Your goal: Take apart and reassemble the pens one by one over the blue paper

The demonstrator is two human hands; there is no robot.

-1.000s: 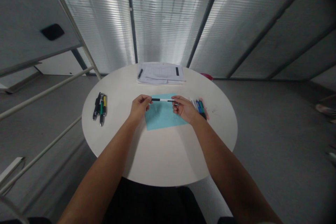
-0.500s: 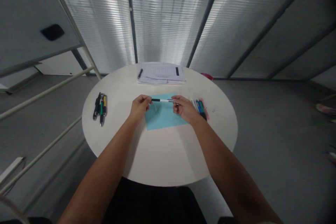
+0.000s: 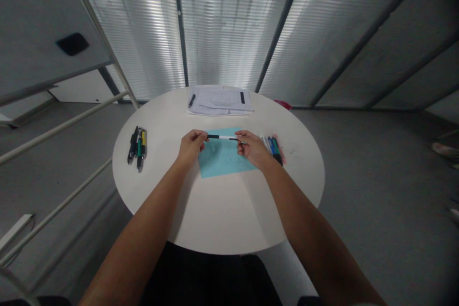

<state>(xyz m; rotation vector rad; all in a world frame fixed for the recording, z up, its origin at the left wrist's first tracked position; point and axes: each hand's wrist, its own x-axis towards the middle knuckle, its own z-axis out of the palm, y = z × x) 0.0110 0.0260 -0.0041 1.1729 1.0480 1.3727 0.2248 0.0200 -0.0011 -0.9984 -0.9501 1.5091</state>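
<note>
A black and white pen (image 3: 221, 137) is held level between my two hands, above a light blue sheet (image 3: 222, 160) on the round white table (image 3: 225, 220). My left hand (image 3: 192, 146) pinches its black end. Closed round the white end, my right hand (image 3: 252, 147) hides that tip. Just right of my right hand lie several pens and markers (image 3: 275, 147), blue, green and pink among them; my hand and wrist are close to them.
Several pens (image 3: 138, 147), black, green and yellow, lie at the table's left. A stack of white papers (image 3: 219, 100) with a dark pen (image 3: 192, 100) on it rests at the far edge. White rails (image 3: 64, 122) run left of the table, blinds behind it.
The pen has turned slightly about its long axis, so its clip now shows as a dark line along the lower side near my right fingers. Both hands stay in place.
</note>
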